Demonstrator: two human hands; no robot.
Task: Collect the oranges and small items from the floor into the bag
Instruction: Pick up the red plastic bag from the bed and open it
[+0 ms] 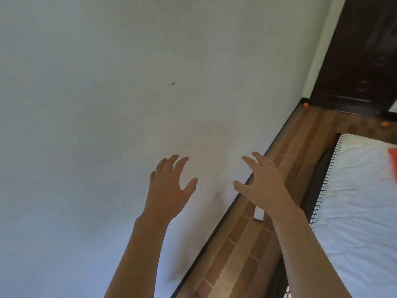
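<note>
Two empty hands [169,188] [263,183] before wall [107,93]

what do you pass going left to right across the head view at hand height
white wall → left hand → right hand → brick-patterned floor → white mattress → red item on it at the frame edge

The plain wall [107,82] was pale grey-white with one small dark speck [172,83]. The brick-patterned floor [240,244] showed reddish-brown and tan strips. Two small round fruits [305,104] were orange. The quilted mattress [361,201] was white with black-and-white edging; the wooden door [365,50] was dark brown.
</note>
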